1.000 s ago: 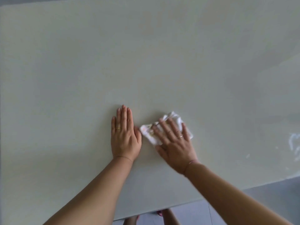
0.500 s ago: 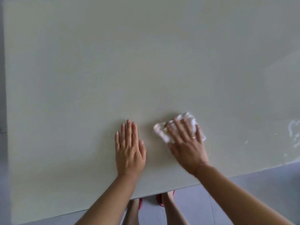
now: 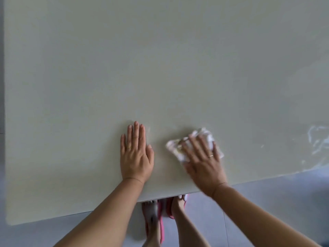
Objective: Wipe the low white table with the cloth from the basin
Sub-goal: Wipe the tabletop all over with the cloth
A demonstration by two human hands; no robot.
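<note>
One low white table filled the view, and one cloth lay on it, white and bunched, near the front edge and right of centre. There were two hands, both down on the top. The left hand lay flat with its fingers straight and close together, holding nothing. The right hand pressed down on the cloth with its fingers spread over it, not curled round it, and it was blurred. There were two rings, one on the left hand and one on the right. Two feet in pink slippers stood on the grey floor just under the front edge. One patch of wet streaks shone far right.

A second before, the cloth sat right beside the left thumb; now a clear strip of table lay between them. The front edge stood higher in the view than half a second ago, both hands lay closer to it, and more of the feet and floor showed. The left hand stayed flat throughout.
</note>
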